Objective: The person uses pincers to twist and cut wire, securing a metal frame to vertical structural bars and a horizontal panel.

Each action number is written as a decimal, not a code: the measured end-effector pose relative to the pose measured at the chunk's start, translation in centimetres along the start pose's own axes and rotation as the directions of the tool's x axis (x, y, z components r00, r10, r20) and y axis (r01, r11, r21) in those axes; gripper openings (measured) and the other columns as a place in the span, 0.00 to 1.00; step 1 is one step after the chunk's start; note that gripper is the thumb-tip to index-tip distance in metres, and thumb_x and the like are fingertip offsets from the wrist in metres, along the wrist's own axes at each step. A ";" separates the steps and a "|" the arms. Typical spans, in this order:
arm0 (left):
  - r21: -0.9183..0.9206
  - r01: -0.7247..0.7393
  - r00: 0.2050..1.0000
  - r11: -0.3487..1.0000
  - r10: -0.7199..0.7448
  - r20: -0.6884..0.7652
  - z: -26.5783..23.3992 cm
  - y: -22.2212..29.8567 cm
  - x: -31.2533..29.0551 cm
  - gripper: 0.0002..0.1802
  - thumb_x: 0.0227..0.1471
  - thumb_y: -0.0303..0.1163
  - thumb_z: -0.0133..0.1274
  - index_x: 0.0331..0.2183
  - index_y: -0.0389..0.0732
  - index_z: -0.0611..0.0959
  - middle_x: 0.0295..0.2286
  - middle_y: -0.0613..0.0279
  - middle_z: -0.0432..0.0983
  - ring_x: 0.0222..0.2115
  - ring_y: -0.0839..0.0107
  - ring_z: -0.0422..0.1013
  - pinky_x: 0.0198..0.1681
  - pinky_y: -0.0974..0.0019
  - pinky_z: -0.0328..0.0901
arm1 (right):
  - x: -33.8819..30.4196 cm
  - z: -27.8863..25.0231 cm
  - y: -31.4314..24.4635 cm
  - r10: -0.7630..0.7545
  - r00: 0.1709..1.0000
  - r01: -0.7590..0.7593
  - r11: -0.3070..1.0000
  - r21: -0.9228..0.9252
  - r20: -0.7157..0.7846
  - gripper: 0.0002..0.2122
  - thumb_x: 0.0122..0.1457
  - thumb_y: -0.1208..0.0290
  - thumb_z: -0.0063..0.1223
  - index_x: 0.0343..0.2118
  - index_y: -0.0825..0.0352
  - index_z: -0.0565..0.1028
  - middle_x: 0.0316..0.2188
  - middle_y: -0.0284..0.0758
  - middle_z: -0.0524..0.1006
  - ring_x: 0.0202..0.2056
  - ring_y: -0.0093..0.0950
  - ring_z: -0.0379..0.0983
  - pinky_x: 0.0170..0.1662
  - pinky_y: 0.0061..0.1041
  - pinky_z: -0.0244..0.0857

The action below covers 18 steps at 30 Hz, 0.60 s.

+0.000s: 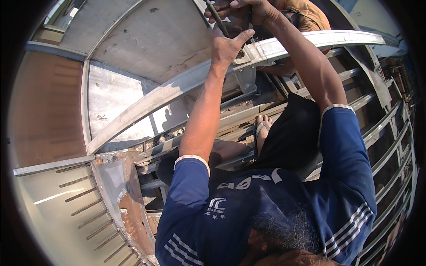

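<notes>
Both my hands are at the top of the view, above a long pale metal beam (pixel 177 85). My left hand (pixel 227 48) is closed around the lower end of a dark, slim rod (pixel 216 18), with its thumb sticking out to the right. My right hand (pixel 262 11) reaches across from the right, its fingers stretched out beside the rod; the frame edge cuts it off. Between my hands lies deep shadow, and I cannot make out what is there. Just below them, a small metal bracket (pixel 247 80) joins the beam.
Another person in an orange top (pixel 310 15) is close beyond the beam at the upper right. Weathered panels (pixel 155 37) stand at the upper left. Metal slats (pixel 381 128) with gaps run along the right. A pale panel with rows of dark bars (pixel 57 208) is at lower left.
</notes>
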<state>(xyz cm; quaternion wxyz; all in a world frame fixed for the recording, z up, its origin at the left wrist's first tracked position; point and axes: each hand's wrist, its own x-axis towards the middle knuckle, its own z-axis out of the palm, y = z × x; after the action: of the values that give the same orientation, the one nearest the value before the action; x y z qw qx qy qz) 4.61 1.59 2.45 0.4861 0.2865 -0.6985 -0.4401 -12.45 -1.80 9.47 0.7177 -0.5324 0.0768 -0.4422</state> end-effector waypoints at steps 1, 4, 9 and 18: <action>-0.198 0.125 0.984 0.972 -0.096 0.150 -0.8 -0.6 0.7 0.23 0.47 0.38 0.71 0.38 0.32 0.82 0.33 0.53 0.83 0.36 0.65 0.80 0.42 0.63 0.73 | 0.4 -0.5 0.3 0.021 0.997 -0.024 0.999 0.036 0.077 0.29 0.56 0.70 0.53 0.61 0.76 0.68 0.50 0.56 0.78 0.52 0.47 0.76 0.57 0.42 0.69; -0.564 0.420 0.896 0.711 -0.228 0.381 -1.4 -1.4 1.3 0.15 0.48 0.33 0.67 0.38 0.36 0.85 0.28 0.62 0.81 0.33 0.70 0.78 0.42 0.68 0.71 | 1.8 -0.1 0.9 0.013 0.959 -0.045 0.993 0.108 0.284 0.27 0.63 0.61 0.54 0.58 0.78 0.71 0.46 0.54 0.80 0.49 0.42 0.78 0.51 0.38 0.73; -0.484 0.221 0.930 0.847 -0.333 -0.158 3.4 -2.8 3.1 0.09 0.54 0.32 0.55 0.31 0.36 0.82 0.22 0.63 0.75 0.25 0.71 0.73 0.28 0.66 0.66 | 2.1 -2.5 1.9 -0.077 0.917 -0.046 0.954 -0.296 -0.391 0.31 0.69 0.47 0.48 0.61 0.73 0.68 0.42 0.43 0.81 0.42 0.26 0.78 0.41 0.29 0.74; 0.303 0.061 0.957 0.951 0.030 -0.288 4.7 0.2 0.8 0.25 0.52 0.35 0.66 0.44 0.27 0.76 0.39 0.48 0.79 0.36 0.58 0.77 0.44 0.56 0.71 | -0.5 -1.8 1.7 -0.159 0.980 0.104 0.920 -0.378 -0.117 0.18 0.53 0.72 0.64 0.46 0.74 0.80 0.48 0.48 0.79 0.50 0.37 0.77 0.55 0.34 0.70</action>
<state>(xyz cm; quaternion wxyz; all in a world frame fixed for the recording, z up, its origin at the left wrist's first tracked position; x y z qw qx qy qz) -0.06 2.61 2.33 0.5284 0.4256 -0.6780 -0.2828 -12.86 -2.63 7.17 0.5657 -0.6284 0.1745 -0.5047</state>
